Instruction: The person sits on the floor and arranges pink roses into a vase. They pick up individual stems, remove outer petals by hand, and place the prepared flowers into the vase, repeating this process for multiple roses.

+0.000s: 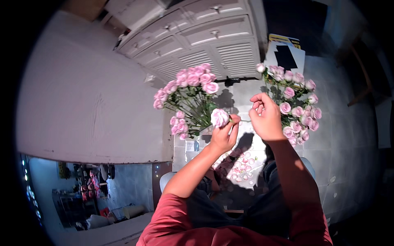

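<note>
A pink rose [219, 117] with a full, opened bloom is held in my left hand [224, 139], its flower head resting at the fingers. My right hand [267, 118] is raised just to the right of it, fingers loosely curled and thumb apart, with nothing visible in the grasp. Beyond my left hand a bunch of long-stemmed pink roses [193, 79] fans out. More pink roses [298, 111] lie past my right hand, partly hidden by it. Loose petals [243, 166] are scattered on the tiled floor [317, 160] below my hands.
A pale chest of drawers [212, 33] with louvred doors stands ahead. A whitish wall [92, 107] runs along the left, above an opening onto another area. White boards [300, 58] with a black patch lie at the far right. A wooden chair leg [359, 97] shows at right.
</note>
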A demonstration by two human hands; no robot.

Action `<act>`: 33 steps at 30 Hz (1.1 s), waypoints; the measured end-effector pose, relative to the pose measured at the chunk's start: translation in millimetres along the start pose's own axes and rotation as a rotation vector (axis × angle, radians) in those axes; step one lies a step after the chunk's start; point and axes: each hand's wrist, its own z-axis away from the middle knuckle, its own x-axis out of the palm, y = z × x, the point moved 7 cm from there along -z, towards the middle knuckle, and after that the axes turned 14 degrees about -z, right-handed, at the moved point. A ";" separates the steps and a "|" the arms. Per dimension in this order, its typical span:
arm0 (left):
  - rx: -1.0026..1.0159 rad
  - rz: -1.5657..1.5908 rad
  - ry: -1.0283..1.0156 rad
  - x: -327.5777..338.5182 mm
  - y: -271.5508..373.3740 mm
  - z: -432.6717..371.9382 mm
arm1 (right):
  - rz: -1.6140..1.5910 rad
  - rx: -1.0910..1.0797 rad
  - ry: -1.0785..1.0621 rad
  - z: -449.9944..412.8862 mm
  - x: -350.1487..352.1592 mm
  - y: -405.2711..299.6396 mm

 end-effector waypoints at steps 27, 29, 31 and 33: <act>-0.467 0.127 0.113 -192.6 -45.5 91.4 | -0.357 0.405 -0.444 85.5 180.2 4.1; -0.467 0.100 0.160 -200.1 -50.1 92.6 | -0.316 0.382 -0.466 89.2 186.0 6.4; -0.452 0.104 0.172 -205.3 -53.0 92.8 | -0.289 0.302 -0.526 92.2 192.1 3.8; -0.448 0.097 0.162 -208.9 -53.5 91.9 | -0.274 0.309 -0.546 95.7 193.3 4.9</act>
